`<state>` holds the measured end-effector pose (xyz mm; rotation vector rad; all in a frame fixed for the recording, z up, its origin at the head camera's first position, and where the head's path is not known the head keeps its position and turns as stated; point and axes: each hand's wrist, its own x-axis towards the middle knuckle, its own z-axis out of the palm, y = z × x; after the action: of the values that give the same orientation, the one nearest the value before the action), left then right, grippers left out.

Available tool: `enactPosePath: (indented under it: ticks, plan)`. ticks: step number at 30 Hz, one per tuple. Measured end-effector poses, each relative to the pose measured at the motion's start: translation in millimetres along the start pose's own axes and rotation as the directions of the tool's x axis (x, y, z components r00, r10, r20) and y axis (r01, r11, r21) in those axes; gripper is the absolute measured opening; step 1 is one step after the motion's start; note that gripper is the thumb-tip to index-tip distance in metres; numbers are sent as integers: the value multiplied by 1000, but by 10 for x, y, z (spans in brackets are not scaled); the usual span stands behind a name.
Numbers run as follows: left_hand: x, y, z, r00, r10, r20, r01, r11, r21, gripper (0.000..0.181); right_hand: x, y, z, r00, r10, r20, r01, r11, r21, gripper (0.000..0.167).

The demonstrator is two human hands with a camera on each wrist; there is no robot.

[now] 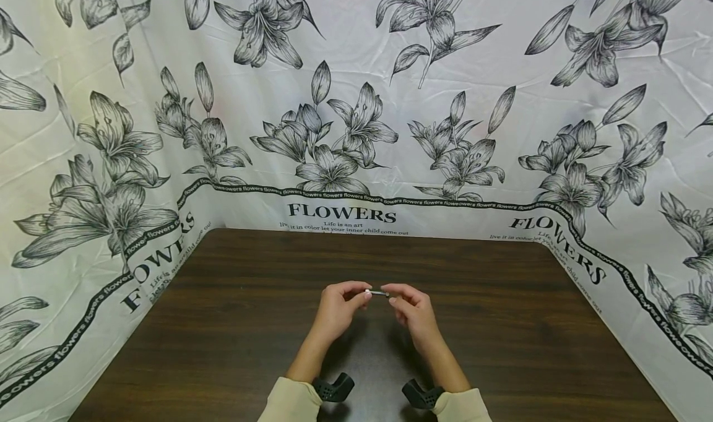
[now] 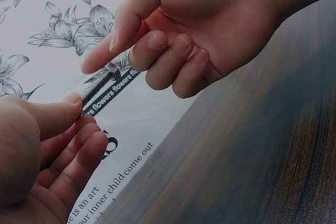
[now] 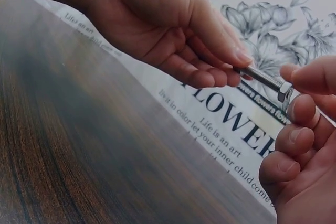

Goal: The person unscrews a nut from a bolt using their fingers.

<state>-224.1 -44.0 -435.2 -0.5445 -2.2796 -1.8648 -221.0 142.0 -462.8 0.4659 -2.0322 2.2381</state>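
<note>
A silver threaded bolt is held level between the two hands, above the table. My left hand pinches one end between thumb and fingers, which hide that end. At the bolt's other end sits a hex piece; whether it is the bolt's head or a nut I cannot tell. The thumb and index finger of my right hand lie on either side of this hex piece. In the left wrist view the threads show between the hands, and the other right fingers are curled toward the palm.
Under the hands is a dark wood-grain table. A white cloth with black flower drawings and lettering hangs behind and beside it. Each wrist carries a black strap mount, the left mount and the right mount, below beige sleeves.
</note>
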Motion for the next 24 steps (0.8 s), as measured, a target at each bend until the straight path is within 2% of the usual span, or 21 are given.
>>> enactPosePath:
  ticks: [3,8,12,17,24]
  plan:
    - [1,3,0,1000,-3,-1,3,1000,-18,9,28,107,-30,1000,9,-24,-8,1000,10,23]
    - [5,-1,7,1000,1,-12,-1,1000,-2,9,62,201,-24,987,103,-120,-106,994,-24,24]
    - [6,-7,14,1000,7,-20,-6,1000,10,8,66,227,-5,974,155,-167,-168,983,-69,34]
    - [6,-1,17,1000,9,-17,-9,1000,18,8,64,232,9,974,152,-168,-169,981,-91,41]
    - [0,16,7,1000,10,-5,-10,1000,20,10,59,220,23,973,148,-175,-163,984,-72,32]
